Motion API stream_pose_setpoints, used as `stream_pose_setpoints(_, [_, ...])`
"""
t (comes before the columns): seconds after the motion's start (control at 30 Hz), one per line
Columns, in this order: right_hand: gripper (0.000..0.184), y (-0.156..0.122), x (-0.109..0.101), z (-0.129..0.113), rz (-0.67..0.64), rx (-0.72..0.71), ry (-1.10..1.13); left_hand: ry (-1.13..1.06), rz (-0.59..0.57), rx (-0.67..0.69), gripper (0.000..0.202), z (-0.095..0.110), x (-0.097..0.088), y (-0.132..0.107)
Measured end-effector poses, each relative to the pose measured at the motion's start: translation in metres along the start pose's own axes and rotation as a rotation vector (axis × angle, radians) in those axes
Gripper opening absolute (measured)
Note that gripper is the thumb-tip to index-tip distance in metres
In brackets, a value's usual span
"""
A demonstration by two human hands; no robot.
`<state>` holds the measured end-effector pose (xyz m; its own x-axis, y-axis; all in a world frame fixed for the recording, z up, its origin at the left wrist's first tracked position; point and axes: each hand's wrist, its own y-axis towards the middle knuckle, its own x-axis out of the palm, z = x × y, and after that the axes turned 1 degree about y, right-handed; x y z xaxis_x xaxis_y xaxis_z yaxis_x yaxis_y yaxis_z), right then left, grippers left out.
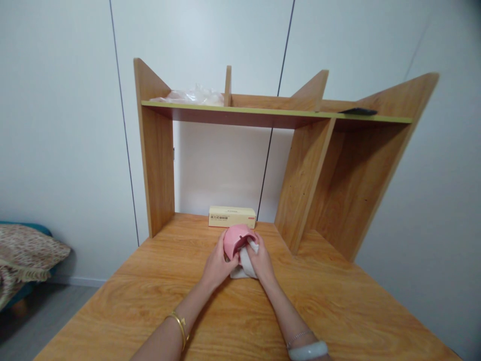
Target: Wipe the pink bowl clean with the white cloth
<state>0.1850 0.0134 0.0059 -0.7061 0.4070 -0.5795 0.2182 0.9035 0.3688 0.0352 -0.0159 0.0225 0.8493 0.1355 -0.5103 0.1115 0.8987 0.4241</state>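
A pink hollow container (235, 237), shaped like a faceted cup with a small notch in its rim, is tilted above the desk with its opening toward me. My left hand (219, 263) grips it from the left, thumb near the rim. Bunched in my right hand (260, 258) is a white cloth (247, 261), pressed at the container's opening. The cloth's lower end hangs down by the desktop. The right fingertips are partly hidden by the cloth and the rim.
Behind my hands a long cream box (232, 217) stands on the wooden desk (158, 296). The desk's shelf unit (310, 175) rises behind, bearing a clear plastic bag (191, 96) and a flat black item (358, 111). A patterned cushion (32, 250) lies off to the left.
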Motion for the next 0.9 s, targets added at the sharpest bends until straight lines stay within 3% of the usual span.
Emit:
stream_pose_setpoints(0.13, [0.064,-0.007,-0.012,-0.017,-0.002,0.007,-0.366,0.183,0.000,-0.056,0.077,0.005,-0.010,-0.001])
stream_pose_setpoints(0.27, [0.062,-0.009,-0.016,-0.019,-0.057,-0.045,-0.451,0.251,-0.045,0.024,0.078,0.006,-0.017,-0.004])
stream_pose_setpoints(0.37, [0.059,-0.007,-0.011,-0.011,-0.071,0.000,-0.311,0.218,-0.047,0.064,0.076,0.005,-0.017,-0.005])
stream_pose_setpoints(0.53, [0.050,0.000,0.002,0.003,0.098,0.006,0.109,0.025,0.030,-0.048,0.093,-0.001,-0.007,-0.002])
stream_pose_setpoints(0.6, [0.046,0.002,0.005,0.006,0.127,-0.033,0.284,-0.065,-0.001,-0.014,0.098,-0.004,0.000,-0.003])
stream_pose_setpoints(0.67, [0.045,0.003,0.005,0.005,0.115,-0.058,0.345,-0.139,-0.021,0.034,0.090,-0.007,0.005,-0.003])
stream_pose_setpoints(0.77, [0.054,-0.001,-0.002,-0.003,0.099,0.011,0.114,-0.122,0.020,0.079,0.074,-0.008,0.004,-0.002])
stream_pose_setpoints(0.9, [0.065,-0.008,-0.014,-0.016,0.052,0.042,-0.300,0.108,0.053,0.055,0.071,-0.004,-0.006,-0.003])
